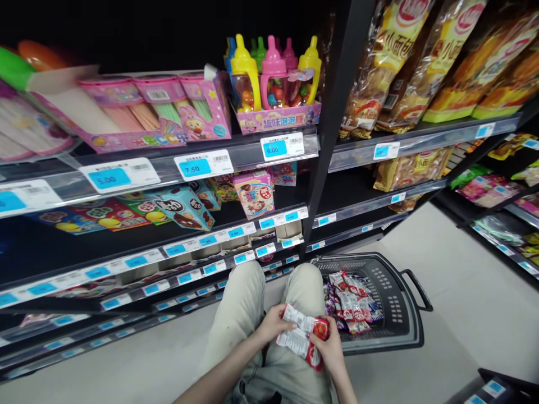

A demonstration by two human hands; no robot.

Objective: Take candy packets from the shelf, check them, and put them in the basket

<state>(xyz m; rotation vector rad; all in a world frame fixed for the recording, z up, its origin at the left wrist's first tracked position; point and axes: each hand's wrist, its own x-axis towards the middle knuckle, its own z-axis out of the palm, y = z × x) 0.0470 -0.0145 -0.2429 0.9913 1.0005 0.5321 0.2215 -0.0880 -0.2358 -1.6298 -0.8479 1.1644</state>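
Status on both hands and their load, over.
Left hand and right hand gripping red-and-white packaging. Held over lap. Basket beside right knee, not blocking hands.

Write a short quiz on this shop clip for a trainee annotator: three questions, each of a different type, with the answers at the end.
1. Multiple choice. Where is the dark basket?
A) On a shelf
B) At the person's right side
C) Behind the person

2. True or false. The left hand and the right hand both touch the red-and-white packaging.

3. Fill in the blank. The price tag directly below the bottle-shaped containers reads ____.

Key: 1. B; 2. True; 3. 6.00
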